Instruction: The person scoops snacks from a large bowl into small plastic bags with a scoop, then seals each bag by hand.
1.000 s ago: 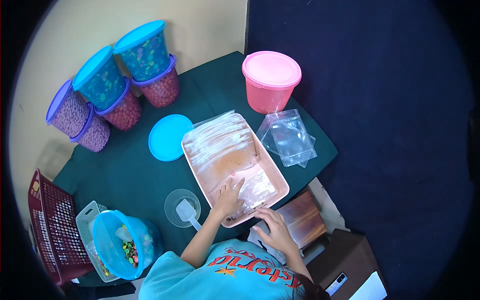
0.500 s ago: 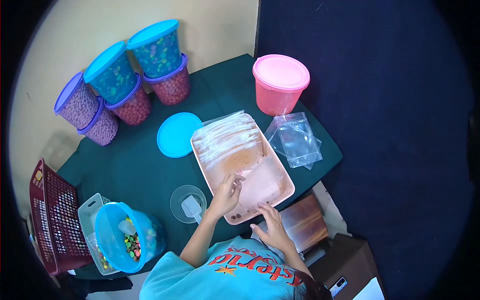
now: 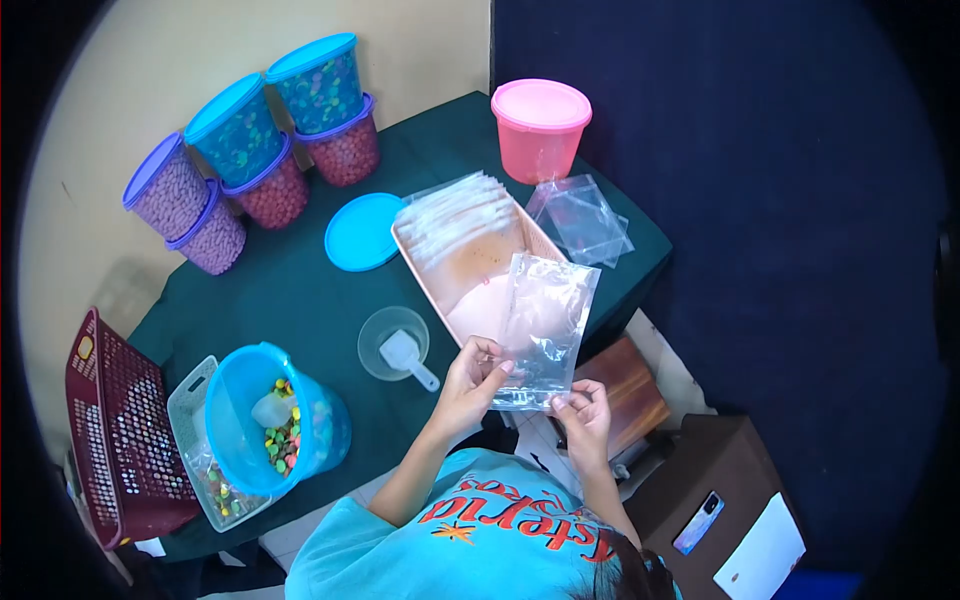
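Note:
A clear zip bag (image 3: 548, 320) is stretched between both hands above the near end of the pink tray (image 3: 440, 300). My left hand (image 3: 472, 385) pinches its lower left edge, thumb on top. At its lower right corner, my right hand (image 3: 583, 412) grips it between thumb and fingers. The bag looks flat, and nothing shows inside it. Behind it in the tray stands a row of packed clear bags (image 3: 455, 215); the tray's near end is partly hidden by the bag and hands.
Left of the tray are a clear bowl (image 3: 368, 345) with a white scoop (image 3: 402, 352), and a blue tub (image 3: 235, 440) of colourful candies. Loose clear bags (image 3: 580, 225) lie beside a pink lidded tub (image 3: 540, 140). Stacked tubs (image 3: 235, 130) and a blue lid (image 3: 362, 235) are farther back.
Both hands have come up from the tray's near end, and a clear bag is now held between them. The view has shifted slightly.

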A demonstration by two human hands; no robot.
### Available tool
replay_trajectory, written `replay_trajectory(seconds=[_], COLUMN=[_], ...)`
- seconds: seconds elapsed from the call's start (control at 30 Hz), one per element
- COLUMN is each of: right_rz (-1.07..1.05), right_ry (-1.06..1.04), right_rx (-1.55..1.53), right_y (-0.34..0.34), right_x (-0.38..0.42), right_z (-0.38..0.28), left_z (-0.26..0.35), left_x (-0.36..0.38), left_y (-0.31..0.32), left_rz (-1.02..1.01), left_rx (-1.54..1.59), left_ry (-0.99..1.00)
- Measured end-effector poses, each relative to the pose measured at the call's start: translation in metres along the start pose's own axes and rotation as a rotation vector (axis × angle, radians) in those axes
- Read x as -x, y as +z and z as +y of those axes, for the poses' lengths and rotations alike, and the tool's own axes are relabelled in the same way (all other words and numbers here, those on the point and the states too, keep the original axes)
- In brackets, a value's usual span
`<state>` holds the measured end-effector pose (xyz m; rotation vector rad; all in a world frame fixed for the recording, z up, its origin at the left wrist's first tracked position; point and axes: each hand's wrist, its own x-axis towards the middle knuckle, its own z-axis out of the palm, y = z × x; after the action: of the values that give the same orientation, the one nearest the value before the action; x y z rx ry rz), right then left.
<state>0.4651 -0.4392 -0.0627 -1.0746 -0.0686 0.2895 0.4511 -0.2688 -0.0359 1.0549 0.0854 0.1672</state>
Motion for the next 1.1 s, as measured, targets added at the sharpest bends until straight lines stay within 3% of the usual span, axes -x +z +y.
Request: replay_trajectory(seconds=[0.13, 0.2, 0.3, 0.47, 0.5, 0.57, 0.8, 0.9, 1.03, 1.1], right_rz=[0.143, 0.229, 0.264, -0.148, -0.23, -0.342, -0.558, -0.895, -1.145, -1.155], right_ry=[-0.224, -0.318, -0.345, -0.222, -0.172, -0.113, 0.136, 0.33, 0.527, 0.558], right_rx=[0.179, 0.29, 0.371, 0.63, 0.632, 0.577, 0.358, 0.12, -0.004, -0.024], right_y=[-0.009, -0.014, -0.009, 0.015, 0.03, 0.055, 0.131, 0.167, 0.223, 0.247], right_x=[0.046, 0.066, 0.093, 0.119, 0.124, 0.131, 0.136, 0.138, 0.149, 0.158], right_z=[0.0, -0.006, -0.019, -0.017, -0.016, 0.0, 0.034, 0.054, 0.083, 0.096], left_z=[0.009, 0.01, 0.03, 0.05, 0.049, 0.049, 0.074, 0.095, 0.13, 0.138], left_x=[0.054, 0.082, 0.126, 0.186, 0.193, 0.208, 0.26, 0.284, 0.32, 0.331], left_y=[-0.002, -0.009, -0.012, -0.011, -0.011, -0.016, -0.065, -0.093, -0.128, -0.151], left_rz=[-0.085, -0.133, -0.253, -0.389, -0.349, -0.443, -0.116, 0.025, 0.201, 0.24], left_rx=[-0.526, -0.805, -0.83, -0.965, -0.974, -1.25, -1.206, -1.174, -1.064, -1.025], left_ry=[-0.09, 0.006, 0.055, 0.352, 0.359, 0.187, 0.199, 0.261, 0.288, 0.399])
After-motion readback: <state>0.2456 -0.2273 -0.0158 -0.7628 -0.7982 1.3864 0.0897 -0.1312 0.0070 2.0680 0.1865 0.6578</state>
